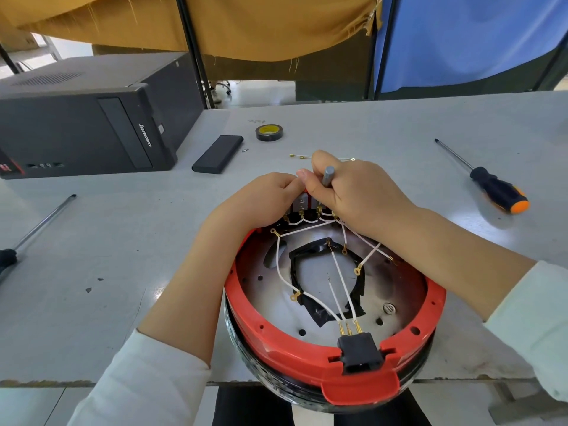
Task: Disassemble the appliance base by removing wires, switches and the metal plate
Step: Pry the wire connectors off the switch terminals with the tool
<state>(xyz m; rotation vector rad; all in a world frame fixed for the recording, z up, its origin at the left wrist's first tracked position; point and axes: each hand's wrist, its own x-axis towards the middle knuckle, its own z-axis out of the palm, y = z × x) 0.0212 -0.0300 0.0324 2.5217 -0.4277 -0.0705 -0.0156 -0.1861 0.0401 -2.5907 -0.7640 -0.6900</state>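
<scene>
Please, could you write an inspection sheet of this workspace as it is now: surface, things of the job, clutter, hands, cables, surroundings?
Surface: grey table, scuffed, with dark marks at the left.
Job's things: red appliance base at the near edge, open side up; metal plate still inside; black plug socket in the near rim.
Clutter: orange-handled screwdriver at right; second screwdriver at left; tape roll; flat black case; one loose wire behind the hands.
Hands: left hand pinches at the switch block on the far rim; right hand grips a grey metal tool.
Cables: white wires with brass terminals still attached.
Surroundings: Lenovo computer tower; yellow and blue cloth hanging behind.
</scene>
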